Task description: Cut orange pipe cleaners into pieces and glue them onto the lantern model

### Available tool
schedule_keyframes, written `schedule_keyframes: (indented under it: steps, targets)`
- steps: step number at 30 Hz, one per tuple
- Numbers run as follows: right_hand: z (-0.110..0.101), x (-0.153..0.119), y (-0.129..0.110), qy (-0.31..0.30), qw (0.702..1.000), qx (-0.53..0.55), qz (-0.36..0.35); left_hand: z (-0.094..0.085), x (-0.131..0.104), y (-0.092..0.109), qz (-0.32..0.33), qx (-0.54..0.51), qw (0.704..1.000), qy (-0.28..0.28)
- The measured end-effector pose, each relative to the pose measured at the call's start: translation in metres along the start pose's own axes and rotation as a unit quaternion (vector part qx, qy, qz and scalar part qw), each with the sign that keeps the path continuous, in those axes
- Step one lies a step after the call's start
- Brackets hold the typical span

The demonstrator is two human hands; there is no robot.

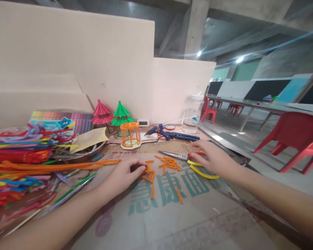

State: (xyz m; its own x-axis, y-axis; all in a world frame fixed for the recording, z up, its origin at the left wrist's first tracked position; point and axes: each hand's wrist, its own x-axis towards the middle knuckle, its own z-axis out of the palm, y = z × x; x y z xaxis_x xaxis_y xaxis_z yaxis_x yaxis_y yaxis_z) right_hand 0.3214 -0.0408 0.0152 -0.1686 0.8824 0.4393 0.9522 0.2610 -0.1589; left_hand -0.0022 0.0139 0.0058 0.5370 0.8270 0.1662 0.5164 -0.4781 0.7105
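Bench (135,225) work takes place on a printed sheet (172,218), beside a pale partition (67,45), with red chairs (294,135) beyond at the right. Left hand (127,175): thumb and forefinger pinch a bent orange piece (149,177) near the middle of the sheet; the forearm lies low, which probably steadies the small part. Right hand (211,154): fingers curl over the handles of the scissors (172,154), touching them; whether the grip is clenched cannot be told. The blades point leftward, toward the short orange pieces (169,163), likely for short reach. Long orange strips (54,167) and mixed coloured strips (23,156) lie at the left, presumably as stock within left-hand reach. Behind the work stand an orange cage (130,124) on a pale base and two layered models, pink (101,113) and green (121,114); the rear position probably protects them. Containers: the metal bowl (94,150) holds dark items, partly covered by a yellowish sheet (90,140); the marker pack (64,121) shows rows of coloured markers; the round dish (170,127) holds small whitish items. Contents of the lidded jar (193,114) cannot be determined. The glue gun (158,130) rests beside the cage.
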Motion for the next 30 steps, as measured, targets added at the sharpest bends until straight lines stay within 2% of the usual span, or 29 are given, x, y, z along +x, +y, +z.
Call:
schedule_keyframes:
  steps: [4,7,10,13,16,18,20,24,25,27,30]
  targets:
    - [0.022,0.021,-0.073,-0.034,0.989,0.031,-0.138,0.000,0.001,-0.002,0.013,0.000,1.000,0.000]
    - [0.045,0.037,-0.099,-0.044,0.982,0.051,-0.178,-0.002,0.003,-0.002,0.021,0.001,1.000,-0.010]
    - [0.062,0.045,-0.103,-0.044,0.979,0.099,-0.173,-0.003,0.003,-0.001,0.018,0.005,1.000,-0.009]
    - [0.067,0.043,-0.099,-0.055,0.975,0.138,-0.166,-0.001,-0.001,0.002,0.001,0.007,1.000,-0.002]
    - [0.068,0.039,-0.096,-0.063,0.973,0.150,-0.165,-0.002,-0.004,0.004,-0.012,0.012,0.998,0.054]
    - [0.070,0.038,-0.096,-0.063,0.971,0.155,-0.170,-0.010,-0.002,0.001,-0.006,0.022,0.994,0.103]
    - [0.072,0.038,-0.096,-0.061,0.970,0.160,-0.174,-0.026,0.005,-0.007,-0.016,0.016,0.990,0.137]
    - [0.073,0.039,-0.096,-0.066,0.969,0.163,-0.172,-0.064,0.020,-0.031,-0.035,-0.011,0.970,0.242]
    - [0.073,0.039,-0.096,-0.068,0.970,0.162,-0.170,-0.070,0.023,-0.038,-0.047,-0.019,0.967,0.248]
    - [0.073,0.039,-0.097,-0.071,0.970,0.162,-0.168,-0.074,0.028,-0.050,-0.070,-0.047,0.966,0.243]
    - [0.073,0.039,-0.098,-0.073,0.969,0.165,-0.168,-0.064,0.034,-0.063,-0.085,-0.069,0.969,0.220]
